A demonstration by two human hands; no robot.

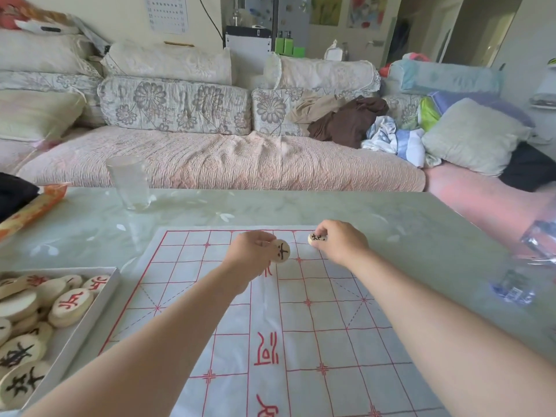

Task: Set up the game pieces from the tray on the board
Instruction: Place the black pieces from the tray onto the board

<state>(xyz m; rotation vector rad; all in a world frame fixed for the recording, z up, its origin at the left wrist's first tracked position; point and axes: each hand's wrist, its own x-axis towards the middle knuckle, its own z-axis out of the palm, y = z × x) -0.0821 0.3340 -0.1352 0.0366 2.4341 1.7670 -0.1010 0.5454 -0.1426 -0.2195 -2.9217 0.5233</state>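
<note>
— Over the far rows of the board we have both arms stretched out. Our left hand pinches a round pale disc by its edge, with the black character turned towards us and the disc tilted up.

— And our right hand?

— It curls over a second disc, fingertips on the rim, a little to the right of the first. We cannot tell whether that one touches the board.

— Where do we see the other pieces?

— On our left, in the white tray, which lies just beside the board's left edge. The loose pieces are heaped in it, some marked in red, some in black, some showing a plain face.

— And the board?

— We see a pale sheet with a red grid and red characters, lying flat on the greenish table.

— What else do we have around it?

— A clear glass stands near the table's far edge, an orange packet lies at far left, and a blurred plastic bottle is at far right. A sofa with cushions and clothes runs behind the table.
</note>
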